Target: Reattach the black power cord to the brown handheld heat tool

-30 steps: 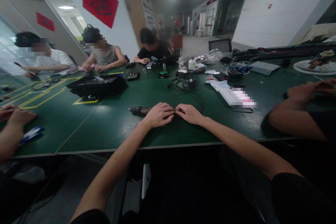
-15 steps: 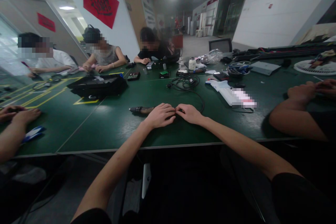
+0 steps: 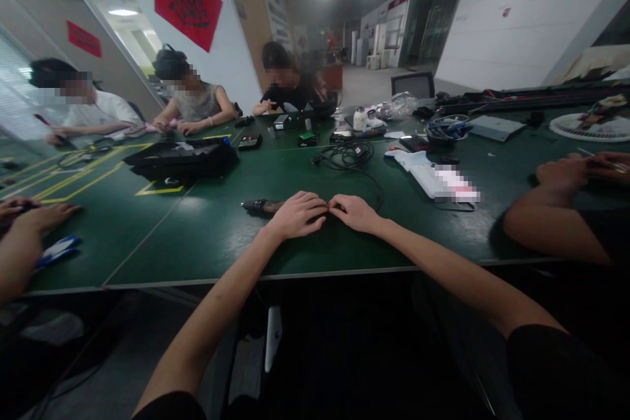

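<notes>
A corded electric hand tool [image 3: 268,207] lies on the green table, its dark, tapered metal nose pointing left. My left hand [image 3: 301,213] is palm down over the tool's brownish body, fingers curled round it and the thumb toward me. Fingertips of my right hand [image 3: 353,211] are pinched together at the tool's back end, meeting the left fingertips. A black power cord [image 3: 377,185] runs out from behind my right hand to a loose coil with a plug farther back. My fingers hide the tool's rear and where the cord joins it.
A black tray [image 3: 182,161] stands back left; a white and blue packet [image 3: 418,170] lies right of the cord. Behind are a small white bottle [image 3: 360,120] and a basket of cables [image 3: 447,130]. Co-workers' arms rest at both sides; several people sit across the table [image 3: 172,249].
Both hands stay almost still at the tool. At the left, a co-worker's hand has stretched out a little, and a person across the table has raised a hand.
</notes>
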`<state>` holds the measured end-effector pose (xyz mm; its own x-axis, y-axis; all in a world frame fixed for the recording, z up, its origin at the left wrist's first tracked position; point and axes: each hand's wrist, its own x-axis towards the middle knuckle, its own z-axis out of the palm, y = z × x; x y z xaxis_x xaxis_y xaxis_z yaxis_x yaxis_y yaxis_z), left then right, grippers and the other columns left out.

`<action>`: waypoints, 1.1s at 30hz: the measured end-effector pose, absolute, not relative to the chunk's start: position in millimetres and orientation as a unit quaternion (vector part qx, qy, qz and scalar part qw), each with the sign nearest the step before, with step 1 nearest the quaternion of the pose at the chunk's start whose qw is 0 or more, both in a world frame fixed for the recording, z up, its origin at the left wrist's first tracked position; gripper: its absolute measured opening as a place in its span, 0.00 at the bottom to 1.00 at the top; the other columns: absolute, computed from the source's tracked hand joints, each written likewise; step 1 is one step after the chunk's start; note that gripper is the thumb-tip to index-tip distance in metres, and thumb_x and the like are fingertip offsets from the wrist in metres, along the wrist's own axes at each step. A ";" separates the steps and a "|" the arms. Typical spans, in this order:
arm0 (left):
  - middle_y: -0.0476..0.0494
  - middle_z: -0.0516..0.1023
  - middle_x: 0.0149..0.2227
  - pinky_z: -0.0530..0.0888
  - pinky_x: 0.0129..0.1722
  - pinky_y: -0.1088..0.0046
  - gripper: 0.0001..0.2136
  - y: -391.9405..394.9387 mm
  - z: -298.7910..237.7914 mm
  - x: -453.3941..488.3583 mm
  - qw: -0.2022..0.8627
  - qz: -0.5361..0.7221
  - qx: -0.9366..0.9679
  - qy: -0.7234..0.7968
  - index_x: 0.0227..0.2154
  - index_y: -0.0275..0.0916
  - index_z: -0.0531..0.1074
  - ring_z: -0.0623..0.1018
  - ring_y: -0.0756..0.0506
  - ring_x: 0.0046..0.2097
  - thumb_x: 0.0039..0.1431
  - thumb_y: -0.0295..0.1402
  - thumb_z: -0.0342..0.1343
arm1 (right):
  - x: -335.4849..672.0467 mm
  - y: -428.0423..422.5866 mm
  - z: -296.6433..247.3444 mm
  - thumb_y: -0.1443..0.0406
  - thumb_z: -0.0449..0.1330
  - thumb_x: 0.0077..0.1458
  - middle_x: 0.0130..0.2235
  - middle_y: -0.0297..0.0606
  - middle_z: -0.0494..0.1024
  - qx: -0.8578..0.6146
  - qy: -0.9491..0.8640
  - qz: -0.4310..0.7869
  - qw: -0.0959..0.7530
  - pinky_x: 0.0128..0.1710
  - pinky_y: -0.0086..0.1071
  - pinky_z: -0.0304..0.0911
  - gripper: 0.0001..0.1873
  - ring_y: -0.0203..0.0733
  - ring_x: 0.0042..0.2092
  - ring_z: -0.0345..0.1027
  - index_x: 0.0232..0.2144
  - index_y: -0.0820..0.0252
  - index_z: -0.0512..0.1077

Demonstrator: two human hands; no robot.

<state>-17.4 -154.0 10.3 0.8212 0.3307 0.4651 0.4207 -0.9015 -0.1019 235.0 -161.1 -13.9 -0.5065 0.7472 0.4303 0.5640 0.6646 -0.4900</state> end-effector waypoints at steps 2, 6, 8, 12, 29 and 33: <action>0.41 0.81 0.54 0.72 0.55 0.55 0.15 -151.3 12.0 -25.1 0.103 -0.248 -0.937 -0.221 0.54 0.43 0.78 0.76 0.39 0.56 0.70 0.37 0.52 | 235.1 -161.4 -13.1 0.65 0.61 0.68 0.43 0.38 0.81 -0.381 -0.857 0.145 0.316 0.41 0.32 0.61 0.04 0.41 0.40 0.73 0.42 0.57 0.77; 0.41 0.82 0.52 0.72 0.54 0.54 0.14 -149.5 11.9 -31.5 0.107 -0.252 -0.935 -0.227 0.51 0.42 0.80 0.77 0.38 0.55 0.70 0.36 0.52 | 234.8 -161.9 -12.6 0.65 0.61 0.68 0.43 0.38 0.81 -0.378 -0.858 0.146 0.316 0.41 0.32 0.61 0.05 0.40 0.40 0.73 0.42 0.57 0.77; 0.42 0.82 0.52 0.73 0.54 0.56 0.14 -151.4 10.3 -25.6 0.106 -0.233 -0.944 -0.207 0.51 0.43 0.79 0.77 0.39 0.55 0.70 0.38 0.53 | 234.6 -161.9 -13.1 0.65 0.61 0.68 0.43 0.38 0.81 -0.379 -0.857 0.146 0.317 0.42 0.32 0.61 0.05 0.41 0.40 0.73 0.42 0.57 0.77; 0.42 0.81 0.54 0.73 0.56 0.58 0.15 -153.4 9.6 -17.4 0.106 -0.218 -0.952 -0.187 0.54 0.42 0.78 0.77 0.40 0.56 0.70 0.39 0.53 | 234.4 -161.7 -13.7 0.65 0.61 0.68 0.43 0.38 0.81 -0.381 -0.857 0.142 0.318 0.42 0.32 0.61 0.05 0.42 0.41 0.73 0.43 0.57 0.77; 0.41 0.81 0.54 0.73 0.55 0.54 0.15 -149.2 8.1 -28.6 0.105 -0.263 -0.935 -0.215 0.53 0.42 0.78 0.77 0.39 0.56 0.69 0.35 0.53 | 233.5 -163.0 -11.0 0.65 0.61 0.68 0.42 0.38 0.81 -0.384 -0.859 0.139 0.308 0.40 0.31 0.60 0.04 0.40 0.38 0.72 0.42 0.57 0.76; 0.42 0.82 0.52 0.74 0.54 0.55 0.13 -151.3 6.7 -25.7 0.104 -0.249 -0.942 -0.202 0.48 0.43 0.80 0.78 0.39 0.55 0.69 0.36 0.53 | 232.8 -162.9 -11.8 0.65 0.61 0.68 0.43 0.37 0.81 -0.386 -0.858 0.139 0.308 0.41 0.32 0.60 0.04 0.41 0.40 0.73 0.42 0.56 0.76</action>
